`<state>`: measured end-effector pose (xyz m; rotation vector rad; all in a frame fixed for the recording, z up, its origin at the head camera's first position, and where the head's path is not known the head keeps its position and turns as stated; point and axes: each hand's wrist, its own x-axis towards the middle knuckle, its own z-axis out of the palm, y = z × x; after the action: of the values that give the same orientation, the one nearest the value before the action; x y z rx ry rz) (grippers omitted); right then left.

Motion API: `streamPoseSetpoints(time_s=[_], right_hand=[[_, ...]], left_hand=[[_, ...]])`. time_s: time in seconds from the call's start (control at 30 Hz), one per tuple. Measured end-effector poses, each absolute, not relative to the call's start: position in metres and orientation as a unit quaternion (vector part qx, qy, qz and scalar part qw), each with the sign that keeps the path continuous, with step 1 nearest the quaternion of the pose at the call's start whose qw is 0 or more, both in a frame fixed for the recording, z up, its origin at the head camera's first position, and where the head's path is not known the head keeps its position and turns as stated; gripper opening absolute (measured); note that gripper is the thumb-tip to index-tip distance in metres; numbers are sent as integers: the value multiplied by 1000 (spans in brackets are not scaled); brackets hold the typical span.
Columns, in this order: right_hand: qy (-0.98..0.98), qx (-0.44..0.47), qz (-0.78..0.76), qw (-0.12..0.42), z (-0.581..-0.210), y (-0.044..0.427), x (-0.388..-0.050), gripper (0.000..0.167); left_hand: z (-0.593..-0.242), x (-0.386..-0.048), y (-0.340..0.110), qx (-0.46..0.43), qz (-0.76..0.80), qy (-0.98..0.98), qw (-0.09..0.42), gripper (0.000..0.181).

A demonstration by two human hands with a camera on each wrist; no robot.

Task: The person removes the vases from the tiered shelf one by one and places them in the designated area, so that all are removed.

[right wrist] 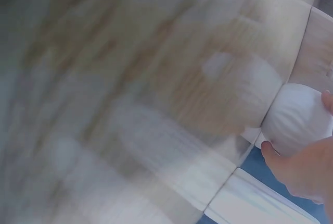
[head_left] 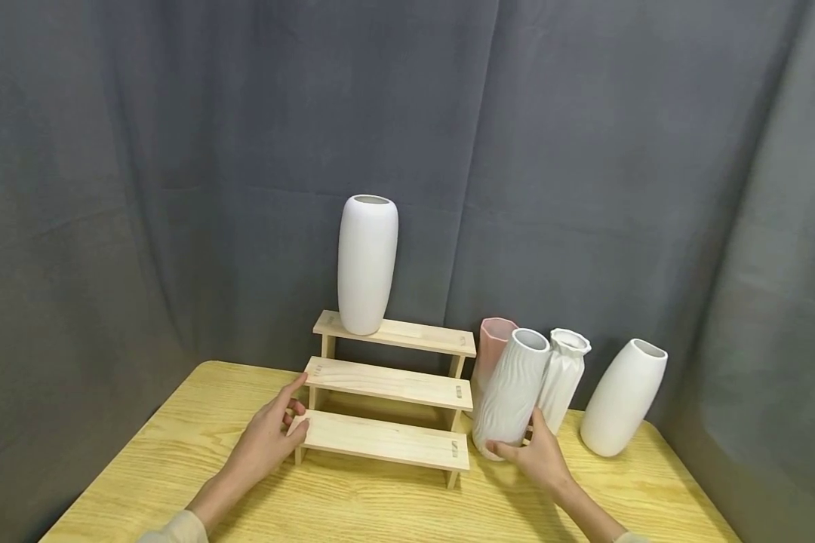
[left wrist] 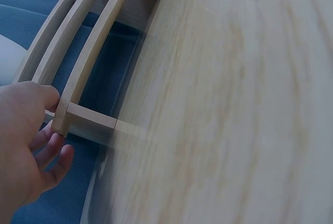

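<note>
A three-step wooden display stand [head_left: 387, 436] stands on the table. My left hand [head_left: 265, 434] is at its left end, thumb by the lowest board and index finger by the middle one. In the left wrist view, the left hand [left wrist: 26, 146] has its thumb and fingers around a board's end. With my right hand [head_left: 536, 456] I hold a white wavy-textured vase [head_left: 512, 392] low on its body, right of the stand. The right wrist view shows the thumb against the vase [right wrist: 296, 120]. On the top step a tall smooth white vase [head_left: 367, 264] stands upright.
Behind the held vase is a pink vase [head_left: 492, 343], partly hidden. A white pleated vase [head_left: 564, 377] stands to its right, and a smooth white vase [head_left: 625, 400] farther right. Grey curtain [head_left: 244, 188] surrounds the wooden table [head_left: 353, 505] at the back and sides.
</note>
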<state>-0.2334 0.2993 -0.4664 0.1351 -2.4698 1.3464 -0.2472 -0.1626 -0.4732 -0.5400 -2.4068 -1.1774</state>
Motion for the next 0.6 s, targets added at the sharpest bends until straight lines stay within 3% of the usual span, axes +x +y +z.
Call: streamPoseSetpoints(time_s=[0.6], right_hand=[[-853,32,491,174,-434,307,-206,63]], left_hand=[[-475,-248,-162,-206,-424,-856,211,75]])
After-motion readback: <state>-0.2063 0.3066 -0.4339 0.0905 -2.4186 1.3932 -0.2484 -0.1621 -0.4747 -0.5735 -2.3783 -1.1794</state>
